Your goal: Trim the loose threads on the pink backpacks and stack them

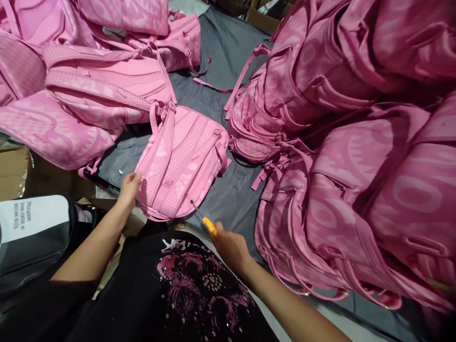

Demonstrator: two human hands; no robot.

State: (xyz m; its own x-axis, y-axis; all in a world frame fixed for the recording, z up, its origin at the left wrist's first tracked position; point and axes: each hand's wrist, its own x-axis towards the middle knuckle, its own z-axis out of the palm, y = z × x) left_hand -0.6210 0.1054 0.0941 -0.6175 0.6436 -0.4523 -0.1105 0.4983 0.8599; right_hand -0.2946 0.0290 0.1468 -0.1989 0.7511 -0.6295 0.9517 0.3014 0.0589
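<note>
A pink backpack (185,161) lies with its strap side up on the grey-covered table, its bottom end towards me. My left hand (130,188) is closed, thumb and fingers pinching the backpack's left edge near its lower corner. In my right hand (228,242) is a yellow-handled tool (209,225) with a thin metal shaft; its exact kind cannot be made out. The tool's tip is at the backpack's lower right part, and whether it touches the fabric is unclear. Shoulder straps lie over the upper left of the backpack.
Piled pink backpacks (81,85) cover the left of the table (228,52). A taller stack of pink backpacks (342,166) stands close on the right. Cardboard boxes (14,173) and a black bag with a printed white panel (32,221) are at lower left.
</note>
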